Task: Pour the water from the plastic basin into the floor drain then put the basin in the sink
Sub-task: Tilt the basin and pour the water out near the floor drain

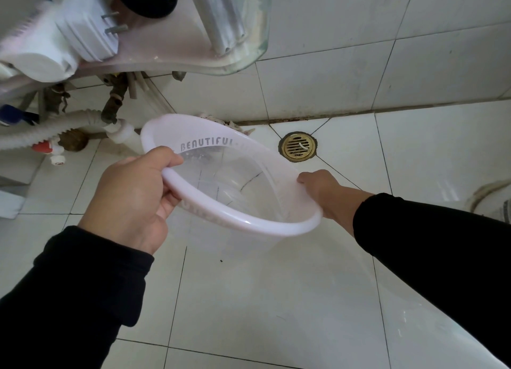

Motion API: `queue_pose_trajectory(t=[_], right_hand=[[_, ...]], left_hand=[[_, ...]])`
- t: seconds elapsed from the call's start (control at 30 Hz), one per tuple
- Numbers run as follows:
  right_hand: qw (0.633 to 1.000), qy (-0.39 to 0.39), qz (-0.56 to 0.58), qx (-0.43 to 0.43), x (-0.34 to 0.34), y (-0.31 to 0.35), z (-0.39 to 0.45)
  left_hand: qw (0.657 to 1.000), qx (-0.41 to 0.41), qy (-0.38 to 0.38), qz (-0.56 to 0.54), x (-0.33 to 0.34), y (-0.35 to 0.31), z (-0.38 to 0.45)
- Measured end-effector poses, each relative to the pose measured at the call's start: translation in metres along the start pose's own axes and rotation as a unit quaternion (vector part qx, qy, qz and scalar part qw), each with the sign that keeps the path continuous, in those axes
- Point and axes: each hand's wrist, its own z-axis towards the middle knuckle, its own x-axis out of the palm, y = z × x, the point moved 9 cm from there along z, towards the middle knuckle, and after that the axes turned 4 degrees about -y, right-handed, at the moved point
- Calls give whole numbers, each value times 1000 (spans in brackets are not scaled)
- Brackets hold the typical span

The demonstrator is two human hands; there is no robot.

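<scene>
Both hands grip the plastic basin (232, 180) by its rim: the left hand (132, 194) closes over the near-left edge, and the right hand (320, 191) holds the far-right edge, fingers hidden behind the wall. Held clear of the tiled floor (262, 299), the basin tilts with its right side low. Its tilt axis runs hand to hand. Just beyond the right hand lies the floor drain (298, 147), so that hand is nearer. How much water remains I cannot tell.
</scene>
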Motion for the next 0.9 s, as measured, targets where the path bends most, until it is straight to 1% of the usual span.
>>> queue_pose_trajectory(t=[0.3, 0.9], right_hand=[[1000, 2, 4, 9, 1, -1, 0], [1000, 10, 0, 0, 1, 1, -2]], left_hand=[[1000, 3, 3, -6, 2, -3, -3], [1000, 9, 15, -3, 6, -7, -6]])
